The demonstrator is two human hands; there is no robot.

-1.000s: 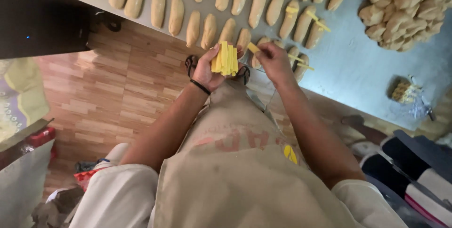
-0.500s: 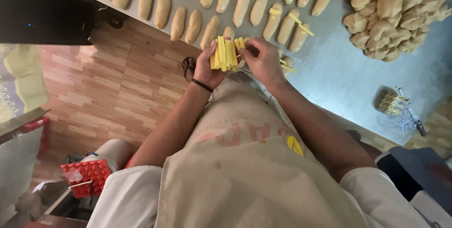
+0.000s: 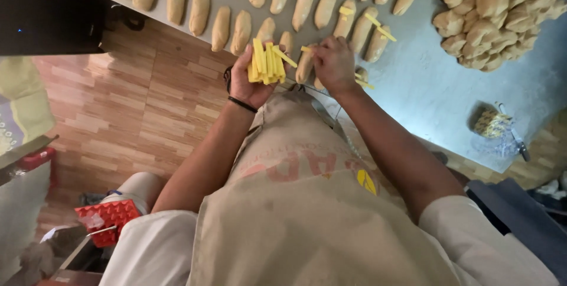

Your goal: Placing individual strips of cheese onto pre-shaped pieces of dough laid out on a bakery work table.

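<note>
Hiding its fingertips, right hand (image 3: 334,64) — grip unclear; left hand (image 3: 251,82) clenched around yellow sticks (image 3: 267,62) — dough rolls (image 3: 239,31) just beyond fingers, table (image 3: 425,94) beneath.

Bakery workroom: rows of shaped dough rolls (image 3: 199,8) on steel table (image 3: 425,91), heaped dough pieces (image 3: 496,14).

My left hand (image 3: 251,79) grips a bundle of yellow sticks (image 3: 267,61). My right hand (image 3: 333,64) pinches one stick (image 3: 306,49) just above the rows of dough rolls (image 3: 236,2) on the table (image 3: 431,97); a dough heap (image 3: 496,14) sits right.
</note>
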